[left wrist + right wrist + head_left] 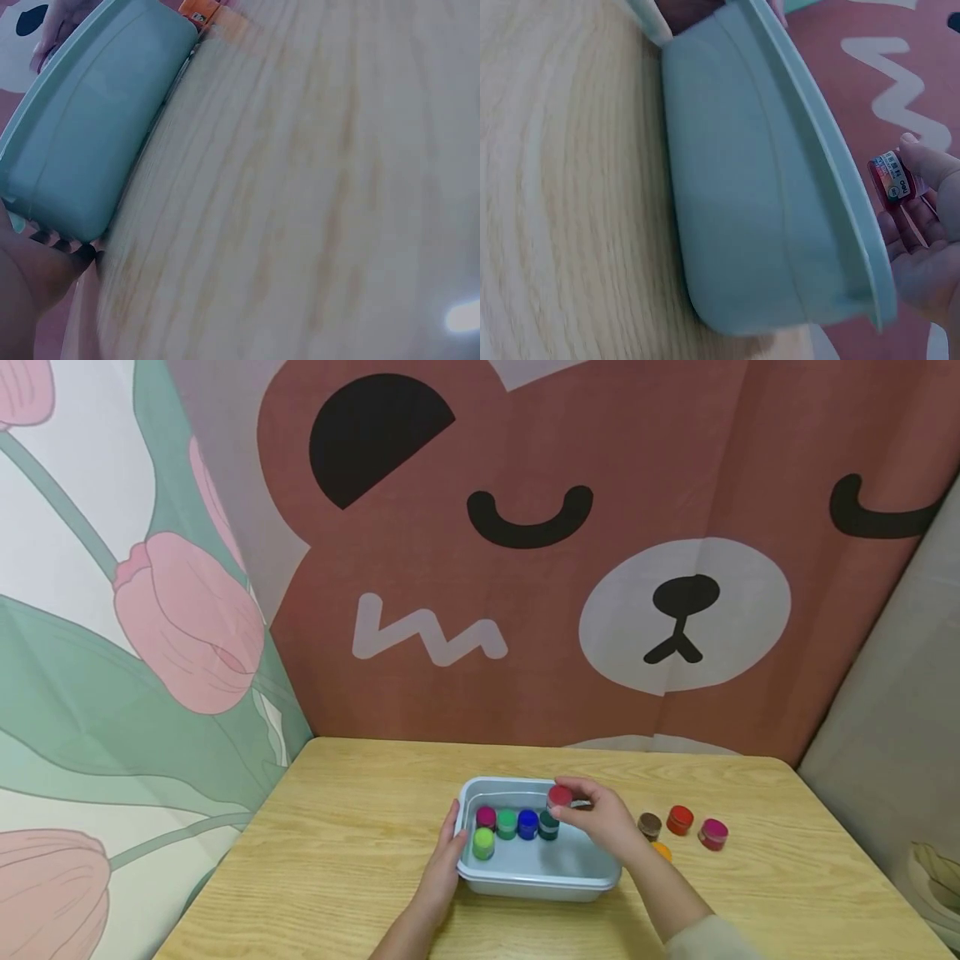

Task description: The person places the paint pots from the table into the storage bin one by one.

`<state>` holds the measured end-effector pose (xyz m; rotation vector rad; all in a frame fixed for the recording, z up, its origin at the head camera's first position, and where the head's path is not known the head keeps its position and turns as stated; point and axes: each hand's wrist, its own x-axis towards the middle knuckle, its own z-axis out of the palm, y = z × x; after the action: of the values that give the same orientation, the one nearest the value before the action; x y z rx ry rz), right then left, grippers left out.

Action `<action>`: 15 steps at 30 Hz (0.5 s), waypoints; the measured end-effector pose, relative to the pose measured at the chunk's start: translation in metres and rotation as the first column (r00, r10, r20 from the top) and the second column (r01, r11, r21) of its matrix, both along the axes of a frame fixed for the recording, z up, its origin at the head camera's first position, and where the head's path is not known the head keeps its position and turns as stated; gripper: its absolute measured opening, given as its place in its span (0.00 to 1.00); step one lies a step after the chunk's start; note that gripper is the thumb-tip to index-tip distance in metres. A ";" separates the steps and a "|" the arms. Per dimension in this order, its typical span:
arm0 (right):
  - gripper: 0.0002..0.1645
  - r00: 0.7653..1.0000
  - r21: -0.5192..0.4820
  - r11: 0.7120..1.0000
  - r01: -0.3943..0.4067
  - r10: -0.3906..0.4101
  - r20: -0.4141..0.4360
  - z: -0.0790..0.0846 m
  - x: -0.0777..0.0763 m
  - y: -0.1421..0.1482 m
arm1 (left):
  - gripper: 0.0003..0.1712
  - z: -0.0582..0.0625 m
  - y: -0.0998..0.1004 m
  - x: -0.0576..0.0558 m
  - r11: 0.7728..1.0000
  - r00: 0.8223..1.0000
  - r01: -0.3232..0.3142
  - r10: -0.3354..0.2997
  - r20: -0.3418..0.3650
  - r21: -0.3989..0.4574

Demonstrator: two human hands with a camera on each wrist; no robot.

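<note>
A pale blue plastic tub (540, 884) sits on the table. My left hand (442, 868) grips its left end, thumb by the rim and fingers along the outer wall; the left wrist view shows that hand (37, 274) at the tub's lower corner. Over the tub's back right part, my right hand (600, 814) pinches a small red-lidded paint jar (559, 797). Its printed label shows on the jar (894, 178) in the right wrist view. Inside the tub stand a magenta jar (486, 817), a green jar (507, 824), a blue jar (528, 824), a dark green jar (549, 827) and a lime jar (483, 843).
Right of the tub on the wooden table (337, 827) stand a brown jar (649, 827), a red jar (680, 820), a magenta jar (713, 834) and an orange jar (662, 850), partly behind the right forearm. A printed bear curtain (420, 693) hangs behind the table.
</note>
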<state>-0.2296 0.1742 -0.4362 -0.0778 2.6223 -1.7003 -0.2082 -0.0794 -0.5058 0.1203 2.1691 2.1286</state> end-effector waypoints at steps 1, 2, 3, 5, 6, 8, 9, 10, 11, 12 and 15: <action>0.31 1.000 0.001 1.000 -0.006 0.006 0.000 -0.001 -0.001 -0.004 | 0.34 0.000 0.000 0.000 1.000 1.000 0.000 0.000 0.004 -0.001; 0.30 1.000 0.000 1.000 -0.012 0.012 -0.002 -0.002 -0.001 -0.007 | 0.34 0.000 0.000 0.000 1.000 1.000 0.000 0.000 0.005 -0.001; 0.29 1.000 -0.001 1.000 -0.028 0.028 -0.012 -0.002 -0.002 -0.011 | 0.34 0.000 0.000 0.000 1.000 1.000 0.001 -0.001 0.006 -0.001; 0.29 0.999 -0.017 0.998 -0.052 0.052 -0.018 -0.004 -0.003 -0.017 | 0.34 0.000 0.000 0.000 1.000 1.000 0.001 -0.001 0.007 -0.008; 0.29 0.998 -0.019 0.998 -0.059 0.059 -0.020 -0.006 -0.004 -0.020 | 0.34 0.000 0.000 0.001 1.000 1.000 0.000 0.000 0.008 -0.013; 0.29 0.998 -0.009 0.998 -0.067 0.066 -0.016 -0.009 -0.005 -0.025 | 0.34 0.000 0.000 0.001 1.000 1.000 -0.001 0.001 0.011 -0.020; 0.28 0.998 0.004 0.998 -0.068 0.068 -0.017 -0.011 -0.006 -0.028 | 0.34 0.000 0.000 0.001 1.000 1.000 -0.001 0.002 0.014 -0.024; 0.28 0.998 0.020 0.998 -0.067 0.068 -0.017 -0.012 -0.007 -0.030 | 0.34 0.000 0.000 0.001 1.000 1.000 -0.002 0.002 0.015 -0.025; 0.28 0.998 0.044 0.997 -0.064 0.065 -0.017 -0.014 -0.008 -0.033 | 0.34 0.000 0.000 0.001 1.000 1.000 0.000 0.000 0.017 -0.026; 0.28 0.997 0.062 0.996 -0.070 0.071 -0.022 -0.016 -0.009 -0.034 | 0.34 0.001 0.000 0.000 1.000 1.000 0.001 -0.001 0.020 -0.026; 0.27 0.992 0.073 0.990 -0.117 0.121 -0.044 -0.020 -0.011 -0.039 | 0.34 0.001 0.000 0.000 1.000 1.000 0.006 -0.005 0.025 -0.026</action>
<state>-0.2405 0.1356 -0.4559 -0.2723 2.6490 -1.5879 -0.2081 -0.0792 -0.5048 0.0965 2.1788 2.0871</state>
